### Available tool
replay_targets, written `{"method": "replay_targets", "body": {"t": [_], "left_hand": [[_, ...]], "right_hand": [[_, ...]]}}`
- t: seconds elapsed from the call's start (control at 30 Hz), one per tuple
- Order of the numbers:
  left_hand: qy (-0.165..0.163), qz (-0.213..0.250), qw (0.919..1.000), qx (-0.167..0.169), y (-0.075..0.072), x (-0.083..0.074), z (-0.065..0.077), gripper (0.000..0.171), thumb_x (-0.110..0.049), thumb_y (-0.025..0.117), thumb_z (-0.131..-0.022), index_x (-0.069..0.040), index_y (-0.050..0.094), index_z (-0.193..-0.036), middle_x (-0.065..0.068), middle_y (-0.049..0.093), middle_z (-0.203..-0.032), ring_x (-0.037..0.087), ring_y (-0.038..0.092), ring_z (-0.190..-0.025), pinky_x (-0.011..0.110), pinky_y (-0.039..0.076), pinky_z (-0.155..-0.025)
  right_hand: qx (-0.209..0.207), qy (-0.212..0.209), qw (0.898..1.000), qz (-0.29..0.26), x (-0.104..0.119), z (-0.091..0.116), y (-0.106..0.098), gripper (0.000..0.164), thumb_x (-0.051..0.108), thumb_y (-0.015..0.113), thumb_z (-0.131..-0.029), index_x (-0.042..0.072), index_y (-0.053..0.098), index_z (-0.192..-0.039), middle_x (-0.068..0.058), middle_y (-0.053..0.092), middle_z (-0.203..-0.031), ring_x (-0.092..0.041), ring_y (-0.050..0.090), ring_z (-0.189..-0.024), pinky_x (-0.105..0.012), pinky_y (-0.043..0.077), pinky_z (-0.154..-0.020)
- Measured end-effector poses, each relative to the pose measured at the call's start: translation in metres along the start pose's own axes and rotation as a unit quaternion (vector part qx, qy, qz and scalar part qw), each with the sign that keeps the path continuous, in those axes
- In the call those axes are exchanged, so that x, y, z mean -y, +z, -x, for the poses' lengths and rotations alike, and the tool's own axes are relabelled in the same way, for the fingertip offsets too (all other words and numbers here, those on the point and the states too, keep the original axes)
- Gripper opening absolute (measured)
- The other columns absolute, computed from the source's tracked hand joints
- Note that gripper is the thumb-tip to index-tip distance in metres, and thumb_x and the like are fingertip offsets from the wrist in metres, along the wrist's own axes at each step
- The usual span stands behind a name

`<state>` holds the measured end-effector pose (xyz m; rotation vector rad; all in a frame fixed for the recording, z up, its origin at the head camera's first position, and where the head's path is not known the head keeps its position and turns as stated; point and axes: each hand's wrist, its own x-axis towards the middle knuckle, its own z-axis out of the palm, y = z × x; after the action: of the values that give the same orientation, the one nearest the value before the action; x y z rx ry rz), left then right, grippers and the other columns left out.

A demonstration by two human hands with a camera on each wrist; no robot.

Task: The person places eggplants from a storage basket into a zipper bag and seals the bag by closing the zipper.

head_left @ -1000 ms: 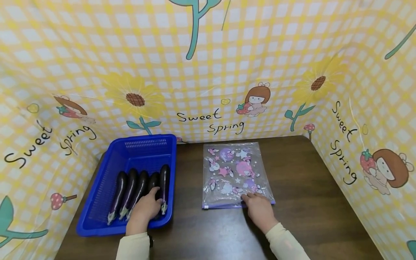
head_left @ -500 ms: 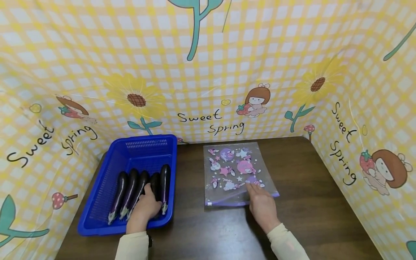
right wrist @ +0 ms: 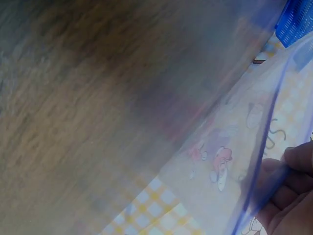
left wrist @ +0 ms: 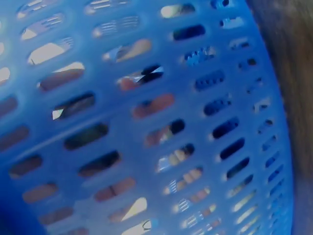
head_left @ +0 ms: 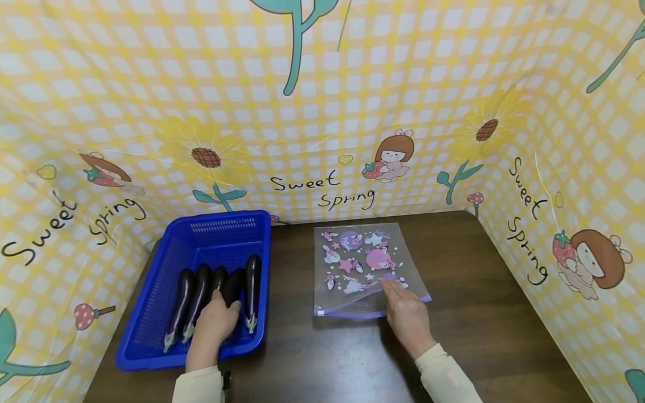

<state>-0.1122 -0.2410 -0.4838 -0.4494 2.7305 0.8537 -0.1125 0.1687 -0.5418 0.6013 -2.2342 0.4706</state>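
Note:
Inside a blue plastic basket (head_left: 143,291) at the left lie several dark purple eggplants (head_left: 253,291), their stem ends toward me. My left hand (head_left: 214,322) reaches over the basket's near side and grips one eggplant (head_left: 233,286) between thumb and fingers; its lower part is hidden by the hand. To the right, a clear zip bag (head_left: 347,263) printed with pink and purple figures lies on the table. At its near edge my right hand (head_left: 409,322) holds the purple-edged mouth, which is parted. In the right wrist view the bag's purple strip (right wrist: 261,147) crosses the fingers (right wrist: 288,188).
A brown wooden table (head_left: 332,358) bears everything. Yellow checked cloth (head_left: 322,112) hangs round the back and both sides. The basket's slotted wall (left wrist: 146,117) fills the left wrist view.
My left hand has shifted left from near the rightmost eggplant, and the eggplant in its grip has tilted. My right hand has lifted one layer of the bag's mouth away from the other.

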Motion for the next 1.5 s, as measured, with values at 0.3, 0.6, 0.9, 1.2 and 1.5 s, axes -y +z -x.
{"method": "replay_targets", "body": {"t": [0.3, 0.6, 0.9, 1.2, 1.5], "left_hand": [[0.011, 0.044, 0.9971, -0.061, -0.01, 0.006, 0.011, 0.076, -0.036, 0.043, -0.106, 0.0, 0.004, -0.16, 0.037, 0.022, -0.155, 0.058, 0.029, -0.136, 0.068, 0.027, -0.107], [-0.016, 0.101, 0.9864, -0.129, -0.013, 0.0, 0.031, 0.074, -0.058, 0.036, -0.102, -0.016, 0.02, -0.162, 0.03, 0.05, -0.14, 0.051, 0.055, -0.112, 0.059, 0.044, -0.078], [-0.024, 0.114, 0.9876, -0.106, -0.014, -0.002, 0.039, 0.068, -0.035, 0.031, -0.103, -0.022, 0.003, -0.164, 0.032, 0.039, -0.149, 0.047, 0.055, -0.107, 0.055, 0.043, -0.073], [0.124, 0.135, 0.965, -0.187, 0.001, -0.009, 0.056, 0.065, -0.028, 0.049, -0.104, -0.025, 0.022, -0.162, 0.025, 0.04, -0.154, 0.05, 0.049, -0.125, 0.066, 0.04, -0.093], [0.295, 0.212, 0.9054, -0.22, 0.037, -0.033, 0.086, 0.062, -0.004, 0.064, -0.094, -0.021, 0.047, -0.152, 0.007, 0.064, -0.094, 0.012, 0.053, -0.066, 0.031, 0.044, -0.058]], "right_hand": [[-0.069, -0.026, 0.997, -0.001, 0.003, -0.007, 0.001, 0.036, 0.005, 0.044, -0.094, -0.008, 0.071, -0.114, -0.023, 0.072, -0.105, -0.037, 0.072, -0.09, -0.049, 0.057, -0.074], [-0.174, -0.072, 0.982, 0.024, 0.006, -0.015, 0.004, 0.027, 0.003, 0.051, -0.097, -0.007, 0.074, -0.108, -0.021, 0.074, -0.102, -0.034, 0.073, -0.083, -0.046, 0.058, -0.063], [-0.204, -0.092, 0.974, 0.03, 0.001, -0.018, 0.002, 0.023, 0.0, 0.054, -0.096, -0.008, 0.075, -0.103, -0.02, 0.074, -0.099, -0.034, 0.073, -0.078, -0.045, 0.057, -0.061], [-0.128, -0.051, 0.99, 0.023, -0.004, -0.014, -0.002, 0.029, 0.009, 0.05, -0.103, -0.005, 0.074, -0.11, -0.019, 0.074, -0.102, -0.033, 0.074, -0.084, -0.046, 0.058, -0.064], [-0.098, -0.036, 0.994, 0.012, 0.003, -0.016, -0.002, 0.035, 0.015, 0.046, -0.107, -0.006, 0.074, -0.109, -0.019, 0.074, -0.1, -0.032, 0.074, -0.081, -0.044, 0.058, -0.063]]}}
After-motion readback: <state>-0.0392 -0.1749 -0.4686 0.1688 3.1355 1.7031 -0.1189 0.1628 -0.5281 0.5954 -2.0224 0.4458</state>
